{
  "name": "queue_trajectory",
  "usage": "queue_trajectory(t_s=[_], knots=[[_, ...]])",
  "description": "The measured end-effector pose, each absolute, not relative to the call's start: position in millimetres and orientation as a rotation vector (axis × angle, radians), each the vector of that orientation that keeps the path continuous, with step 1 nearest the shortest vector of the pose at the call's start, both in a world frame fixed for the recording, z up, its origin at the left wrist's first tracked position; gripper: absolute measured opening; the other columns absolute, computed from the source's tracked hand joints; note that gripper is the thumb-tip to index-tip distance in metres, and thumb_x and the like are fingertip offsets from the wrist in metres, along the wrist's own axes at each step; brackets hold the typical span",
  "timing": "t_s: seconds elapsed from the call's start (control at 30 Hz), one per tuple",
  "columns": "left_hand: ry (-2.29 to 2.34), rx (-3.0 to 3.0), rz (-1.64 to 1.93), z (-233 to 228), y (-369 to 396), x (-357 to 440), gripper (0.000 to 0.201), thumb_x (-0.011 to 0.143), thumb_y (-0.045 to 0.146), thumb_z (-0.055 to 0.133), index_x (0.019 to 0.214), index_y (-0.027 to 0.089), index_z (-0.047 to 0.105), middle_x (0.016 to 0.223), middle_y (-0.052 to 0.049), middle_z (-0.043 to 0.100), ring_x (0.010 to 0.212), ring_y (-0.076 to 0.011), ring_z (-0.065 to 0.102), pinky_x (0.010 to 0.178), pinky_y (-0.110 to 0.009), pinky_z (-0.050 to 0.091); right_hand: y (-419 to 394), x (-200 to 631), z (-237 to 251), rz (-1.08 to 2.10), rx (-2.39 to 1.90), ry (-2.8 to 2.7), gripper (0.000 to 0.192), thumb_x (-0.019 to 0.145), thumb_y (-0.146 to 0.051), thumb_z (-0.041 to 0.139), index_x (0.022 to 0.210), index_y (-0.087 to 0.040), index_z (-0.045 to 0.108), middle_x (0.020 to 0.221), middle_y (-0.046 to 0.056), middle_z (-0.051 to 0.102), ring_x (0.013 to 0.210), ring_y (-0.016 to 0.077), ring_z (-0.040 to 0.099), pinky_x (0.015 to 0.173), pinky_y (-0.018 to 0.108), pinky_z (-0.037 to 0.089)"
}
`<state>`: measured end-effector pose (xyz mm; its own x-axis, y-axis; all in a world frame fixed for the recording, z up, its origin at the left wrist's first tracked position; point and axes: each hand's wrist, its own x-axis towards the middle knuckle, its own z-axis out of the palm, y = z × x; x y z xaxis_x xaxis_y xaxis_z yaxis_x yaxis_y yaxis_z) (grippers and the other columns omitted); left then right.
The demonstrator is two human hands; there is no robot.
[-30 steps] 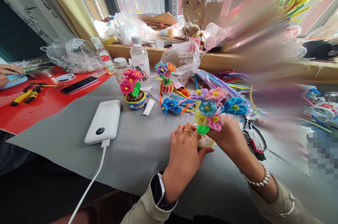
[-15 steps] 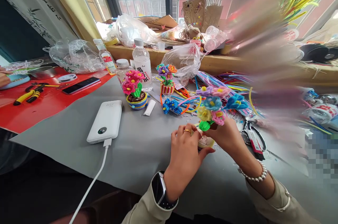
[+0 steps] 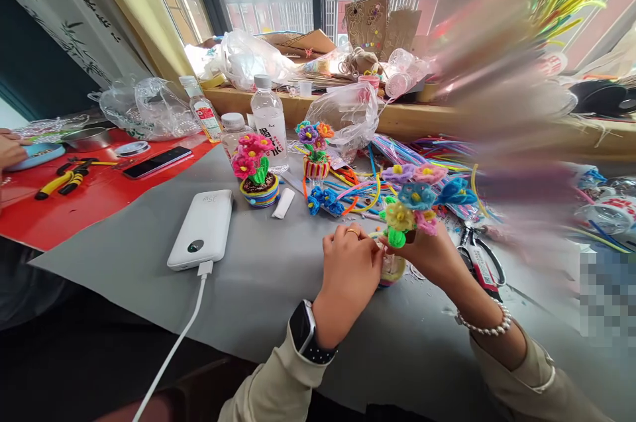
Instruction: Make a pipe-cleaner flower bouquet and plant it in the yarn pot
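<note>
Fuzzy flower bunch (image 3: pixel 416 197), head view, right of the frame's centre: upright above the mouth of a small round pot (image 3: pixel 392 269), with one blue bloom leaning out to the right, a green leaf low at the left and lower stems hidden.

Around it, a grey tabletop (image 3: pixel 258 303). Behind the bunch, a tangle of coloured wires (image 3: pixel 397 147), with blue flowers (image 3: pixel 322 200) lying at its left. Farther left, pink potted flowers (image 3: pixel 254 160) and a striped pot (image 3: pixel 317 168) of mixed blooms, both near a water bottle (image 3: pixel 269 127). White power bank (image 3: pixel 201 230) left of centre, cable plugged in, well apart from both hands. Black-handled cutters (image 3: pixel 481 263) just beside the right wrist. Blurred smear (image 3: pixel 501 144) across the right side, hiding part of the window ledge (image 3: pixel 293 101).

Right hand (image 3: pixel 440 256): fingers drawn together under the blooms, pinching the bunch from below, tips partly covered by petals. Left hand (image 3: pixel 350 269): fingers bent and close together, touching the pot's left side near the rim; thumb hidden, impossible to tell a grip from a light touch.
</note>
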<state>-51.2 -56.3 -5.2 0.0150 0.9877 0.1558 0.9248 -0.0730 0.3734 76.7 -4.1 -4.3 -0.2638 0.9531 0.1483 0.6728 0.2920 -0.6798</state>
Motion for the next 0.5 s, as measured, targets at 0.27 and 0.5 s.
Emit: queue_trajectory(t_s=[0.27,0.5], knots=[[2.068,2.022,0.522,-0.5,-47.0,-53.3,0.011,0.073,0.030,0.055,0.074,0.026,0.065,0.086,-0.002,0.059,0.090,-0.0218,0.049,0.072,-0.035,0.035,-0.4,75.0,3.5,0.642,-1.361,-2.109,0.018,0.058,-0.026,0.055,0.054,-0.018,0.039,0.048,-0.004,0.045,0.046,0.0083,0.036,0.041,0.018,0.028],[2.062,2.012,0.484,0.9,-48.2,-52.1,0.015,0.073,0.027,0.052,0.075,0.026,0.066,0.088,-0.003,0.059,0.090,-0.0228,0.050,0.070,-0.034,0.036,-2.0,75.7,4.6,0.587,-1.272,-2.182,0.023,0.062,-0.025,0.050,0.052,-0.018,0.030,0.049,-0.004,0.037,0.049,0.0081,0.028,0.041,0.018,0.023]])
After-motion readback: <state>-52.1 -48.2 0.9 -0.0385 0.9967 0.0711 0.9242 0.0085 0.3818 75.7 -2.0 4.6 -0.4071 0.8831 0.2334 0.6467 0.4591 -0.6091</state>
